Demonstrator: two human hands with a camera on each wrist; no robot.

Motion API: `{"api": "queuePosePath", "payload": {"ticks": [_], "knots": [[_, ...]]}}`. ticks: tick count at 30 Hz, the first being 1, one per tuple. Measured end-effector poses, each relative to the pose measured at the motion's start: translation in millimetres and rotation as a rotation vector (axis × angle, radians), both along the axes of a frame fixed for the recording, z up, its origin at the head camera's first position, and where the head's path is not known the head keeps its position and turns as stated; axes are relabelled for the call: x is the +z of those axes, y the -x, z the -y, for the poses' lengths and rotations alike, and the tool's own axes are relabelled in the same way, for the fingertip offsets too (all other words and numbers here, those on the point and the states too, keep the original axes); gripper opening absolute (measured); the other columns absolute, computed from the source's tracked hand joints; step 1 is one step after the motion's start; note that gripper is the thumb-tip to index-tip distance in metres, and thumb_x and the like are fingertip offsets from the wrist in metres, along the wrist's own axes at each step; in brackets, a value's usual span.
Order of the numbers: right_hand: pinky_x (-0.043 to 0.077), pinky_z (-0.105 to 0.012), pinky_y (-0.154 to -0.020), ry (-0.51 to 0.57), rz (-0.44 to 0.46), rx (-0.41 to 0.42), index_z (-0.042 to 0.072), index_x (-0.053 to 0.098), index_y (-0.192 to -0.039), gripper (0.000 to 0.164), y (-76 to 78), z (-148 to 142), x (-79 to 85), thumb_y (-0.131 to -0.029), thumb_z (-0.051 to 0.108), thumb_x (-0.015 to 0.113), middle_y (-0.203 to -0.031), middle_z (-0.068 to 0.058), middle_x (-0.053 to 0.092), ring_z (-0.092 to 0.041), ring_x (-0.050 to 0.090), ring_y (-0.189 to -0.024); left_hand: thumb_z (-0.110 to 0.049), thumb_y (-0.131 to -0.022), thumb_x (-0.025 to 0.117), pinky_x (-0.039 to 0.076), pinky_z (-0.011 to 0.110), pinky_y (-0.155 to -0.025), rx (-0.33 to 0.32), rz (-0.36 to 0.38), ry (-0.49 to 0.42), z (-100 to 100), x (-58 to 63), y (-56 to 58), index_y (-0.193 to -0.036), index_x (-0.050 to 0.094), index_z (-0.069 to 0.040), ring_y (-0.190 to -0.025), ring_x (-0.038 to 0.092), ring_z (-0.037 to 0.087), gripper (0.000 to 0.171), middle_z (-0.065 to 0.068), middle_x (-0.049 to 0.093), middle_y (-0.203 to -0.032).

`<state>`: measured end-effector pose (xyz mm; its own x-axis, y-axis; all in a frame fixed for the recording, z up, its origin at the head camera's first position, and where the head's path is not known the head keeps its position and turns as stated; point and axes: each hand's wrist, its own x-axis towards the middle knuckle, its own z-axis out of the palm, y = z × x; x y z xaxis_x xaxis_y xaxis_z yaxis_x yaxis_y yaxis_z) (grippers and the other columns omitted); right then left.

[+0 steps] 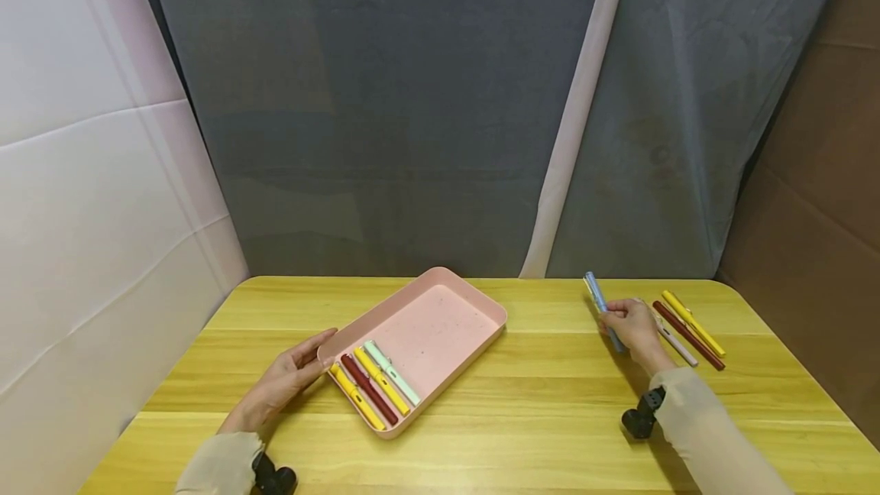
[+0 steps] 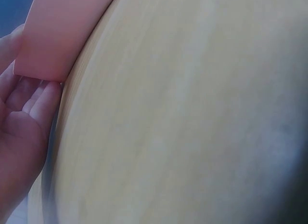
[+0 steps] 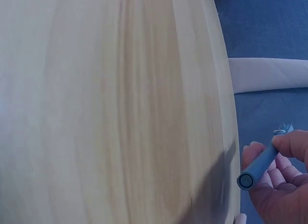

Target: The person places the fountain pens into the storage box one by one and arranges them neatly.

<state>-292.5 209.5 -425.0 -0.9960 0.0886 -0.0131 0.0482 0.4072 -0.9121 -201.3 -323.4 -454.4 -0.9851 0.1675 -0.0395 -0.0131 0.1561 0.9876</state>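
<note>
My left hand (image 1: pixel 285 376) holds the left corner of a shallow pink tray (image 1: pixel 447 319); in the left wrist view its fingers lie around the tray's corner (image 2: pixel 53 41). Inside the tray's near-left end, side by side, are a yellow pen (image 1: pixel 357 396), a dark red pen (image 1: pixel 370 389), another yellow pen (image 1: pixel 382 381) and a mint green pen (image 1: pixel 393 373). Over on the right, my right hand (image 1: pixel 635 331) pinches a blue pen (image 1: pixel 595 292) between thumb and fingers, tilted. The right wrist view shows the end of this blue pen (image 3: pixel 260 166) pointing toward the camera.
Right of my right hand, a pale grey pen (image 1: pixel 677 346), a dark red pen (image 1: pixel 689 335) and a yellow pen (image 1: pixel 694 323) lie on the wooden table (image 1: pixel 536 403). A grey curtain (image 1: pixel 385 113) hangs behind the table, with a brown panel (image 1: pixel 818 212) on the right.
</note>
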Motion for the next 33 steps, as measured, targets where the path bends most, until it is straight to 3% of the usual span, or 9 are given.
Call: {"api": "queuePosePath", "payload": {"ticks": [12,19,26,33], "knots": [[0.054,-0.026,-0.065,0.047,-0.019,0.028,-0.021,0.047,-0.114,0.029,-2.3,11,1.3,-0.092,-0.003,0.051,-0.095,-0.031,0.060,-0.014,0.062,-0.071,-0.015,-0.093,0.059,0.044,0.013,-0.086,0.018,0.019,-0.006,0,-1.1,-1.1,-0.147,0.024,0.002,-0.107,0.050,-0.007,0.067,0.027,0.028,-0.148],[0.054,-0.026,-0.065,0.046,-0.013,0.018,-0.018,0.048,-0.113,0.028,-3.9,16,2.3,-0.092,-0.001,0.052,-0.094,-0.028,0.062,-0.013,0.061,-0.070,-0.018,-0.093,0.059,0.044,0.014,-0.086,-0.037,-0.026,-0.027,4,-3.7,-0.5,-0.147,0.028,-0.002,-0.108,0.051,-0.006,0.064,0.011,0.042,-0.142],[0.054,-0.026,-0.066,0.100,0.003,0.008,-0.018,0.047,-0.113,0.027,-3.9,19,2.8,-0.092,-0.002,0.052,-0.096,-0.030,0.061,-0.013,0.062,-0.071,-0.013,-0.094,0.057,0.044,0.013,-0.085,0.009,0.000,-0.003,-1,0.4,-0.9,-0.147,0.024,0.002,-0.106,0.050,-0.007,0.065,0.028,0.029,-0.147],[0.054,-0.023,-0.066,0.183,0.000,0.033,-0.020,0.045,-0.114,0.028,-3.8,23,4.9,-0.092,-0.004,0.050,-0.090,-0.022,0.062,-0.009,0.062,-0.070,-0.012,-0.094,0.056,0.043,0.012,-0.085,0.008,-0.002,-0.008,-1,1.7,-1.2,-0.147,0.022,0.004,-0.105,0.049,-0.008,0.065,0.030,0.023,-0.148]]}}
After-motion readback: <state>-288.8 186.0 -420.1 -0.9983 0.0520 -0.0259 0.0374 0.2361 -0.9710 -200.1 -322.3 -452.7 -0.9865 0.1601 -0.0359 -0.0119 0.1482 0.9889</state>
